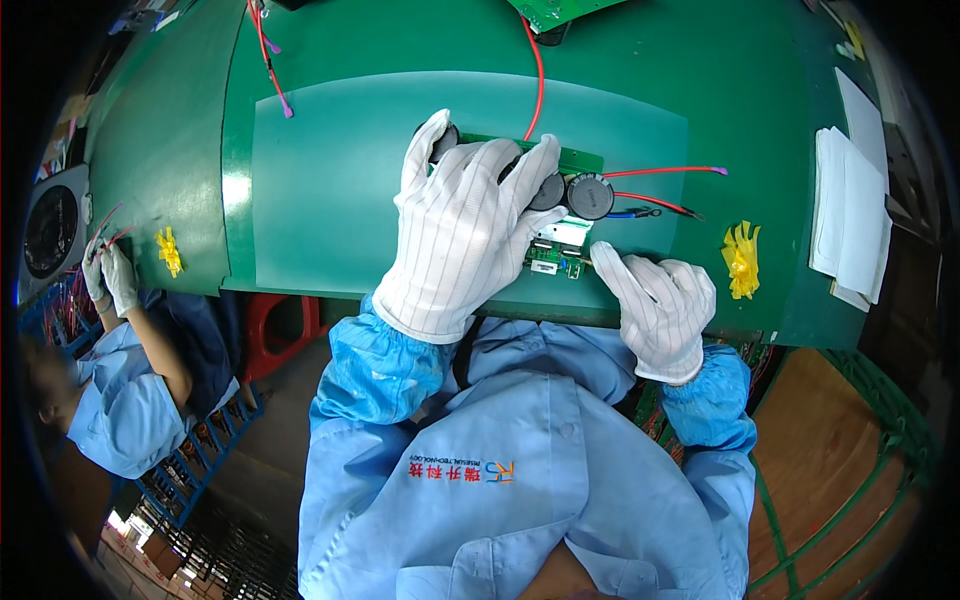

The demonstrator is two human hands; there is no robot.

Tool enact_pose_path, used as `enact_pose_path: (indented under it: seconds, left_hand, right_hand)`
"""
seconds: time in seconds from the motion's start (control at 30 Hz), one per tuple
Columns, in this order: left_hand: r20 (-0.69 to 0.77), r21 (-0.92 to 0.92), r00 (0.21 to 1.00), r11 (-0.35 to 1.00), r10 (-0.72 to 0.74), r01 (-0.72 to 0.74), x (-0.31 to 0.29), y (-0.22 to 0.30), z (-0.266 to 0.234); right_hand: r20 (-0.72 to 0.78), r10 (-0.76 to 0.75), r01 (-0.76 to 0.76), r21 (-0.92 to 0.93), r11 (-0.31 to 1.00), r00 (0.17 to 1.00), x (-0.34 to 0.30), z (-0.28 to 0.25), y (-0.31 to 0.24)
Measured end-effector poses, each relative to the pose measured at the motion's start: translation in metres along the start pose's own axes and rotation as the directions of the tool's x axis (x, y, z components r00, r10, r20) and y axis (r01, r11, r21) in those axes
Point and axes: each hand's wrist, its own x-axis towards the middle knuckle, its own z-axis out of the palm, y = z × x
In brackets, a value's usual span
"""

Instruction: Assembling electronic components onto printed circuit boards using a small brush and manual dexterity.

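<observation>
The circuit board [582,160] sits over the middle of the tabletop's near edge strip, on a pale translucent mat [330,180] and mostly covered by the person's left hand [450,225]. That hand lies palm down, its fingers spread wide and bent over the board, with the forefinger and thumb on either side of one black cylinder; how firmly they grip is hidden. Another black cylinder [590,196] shows just right of them. The right hand [662,305] is at the board's near right corner, fingers curled in with their tips close together; whether they pinch anything cannot be told.

Two red wires [665,172] and a short blue wire [628,214] stick out rightward from the board, the blue one ending in a dark lug. A longer red wire [541,80] runs from behind the board toward another green board [565,12] at the far edge. Yellow strips [741,262] lie beyond the right hand, near the tabletop's near right corner, and white sheets [840,205] lie along the right edge. Red leads [268,60] with purple ends lie toward the far left. Past a seam, more yellow strips [168,252] lie by the near edge, beside a co-worker's gloved hands [118,280], which hold thin wires. A red stool [272,335] stands below that edge.
</observation>
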Motion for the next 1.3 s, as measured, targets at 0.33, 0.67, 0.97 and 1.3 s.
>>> enact_pose_path:
  seconds: [0.33,0.67,0.97,1.3]
  left_hand:
    - [-0.02,-0.014,1.0,1.0,0.007,-0.007,0.0,0.0013,0.0]
    - [-0.013,-0.018,1.0,1.0,0.006,-0.007,-0.0007,0.0014,0.0014]
    - [0.004,0.002,1.0,1.0,-0.004,0.004,-0.0014,0.0035,-0.0006]
    - [-0.011,-0.005,1.0,1.0,0.002,-0.002,-0.0017,0.0033,0.0002]
  right_hand:
    - [-0.052,-0.007,0.006,-0.023,1.0,0.999,0.0016,0.0021,0.001]
    - [-0.046,0.016,-0.016,0.01,1.0,0.999,0.0008,0.0037,0.0003]
    - [-0.024,0.021,-0.02,0.018,1.0,1.0,-0.0024,0.0036,-0.0043]
    - [-0.036,0.026,-0.025,0.015,1.0,0.999,-0.0042,0.0025,-0.0048]
